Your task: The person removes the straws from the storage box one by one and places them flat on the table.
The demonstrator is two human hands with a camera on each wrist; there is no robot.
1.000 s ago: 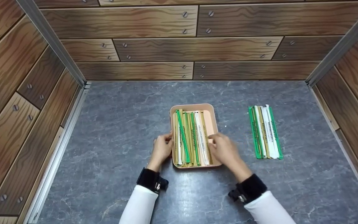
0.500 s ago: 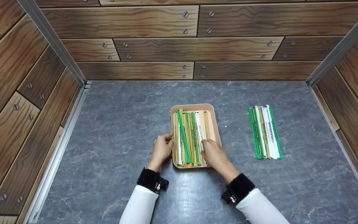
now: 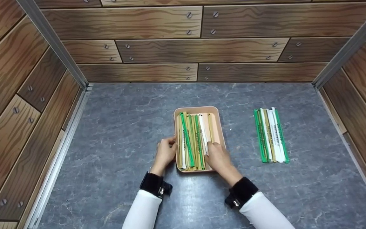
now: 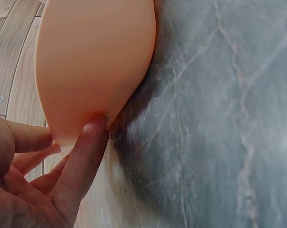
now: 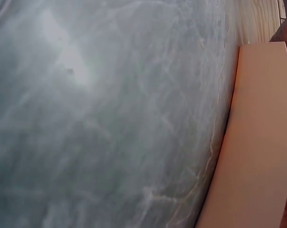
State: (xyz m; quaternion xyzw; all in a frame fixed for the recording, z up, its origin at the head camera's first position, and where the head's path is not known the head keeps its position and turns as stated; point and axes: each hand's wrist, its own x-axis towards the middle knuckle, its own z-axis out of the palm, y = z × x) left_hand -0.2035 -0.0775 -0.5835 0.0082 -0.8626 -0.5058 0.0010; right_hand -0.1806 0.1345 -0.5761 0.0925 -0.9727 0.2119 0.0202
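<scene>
Grips the left wall of a peach tray (image 3: 215,120), flat on a grey marbled tabletop (image 3: 129,127), with the left hand (image 3: 165,151). Has the right hand (image 3: 218,156) over the tray's right side, at wrapped sticks (image 3: 199,143) in green, white and tan; cannot tell pinch from touch there, with fingertips hidden. Blocks sight of the near ends of the rightmost sticks. See 1 slanted green stick (image 3: 187,140) across others. Well to the right, see a loose row (image 3: 271,135) of similar sticks, near 1 white speck (image 3: 230,129). Behind, see wood-patterned walls (image 3: 160,49) and metal posts (image 3: 54,41). Find dark lettering along sticks, too small to read.
</scene>
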